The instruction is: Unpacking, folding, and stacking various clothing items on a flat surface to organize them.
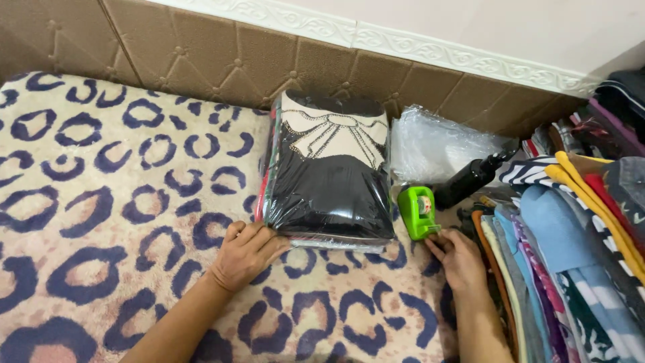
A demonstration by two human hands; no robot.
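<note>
A person kneels over a cream blanket (101,202) patterned with dark blue rings, both bare hands at work beside a stack of bagged clothes (329,175). The stack, topped by a black garment with a pale bow design sealed in clear plastic, lies flat on the blanket with its far end near the quilted brown wall panel (222,60). The left hand (247,252) rests at the stack's near left corner, fingers loosely curled and fingertips touching the plastic edge; it grips nothing. The right hand (460,259) sits just to the near right of the stack, its fingertips pinched at the lower end of a green tape dispenser (418,212), which stands just beside the stack's right edge. Beyond the dispenser, right of the stack, a black bottle (474,178) lies tilted against a heap of clear plastic bags (437,141). Further right of the stack, a pile of folded clothes (578,255) in blue, yellow, red and stripes fills the edge of the view.
</note>
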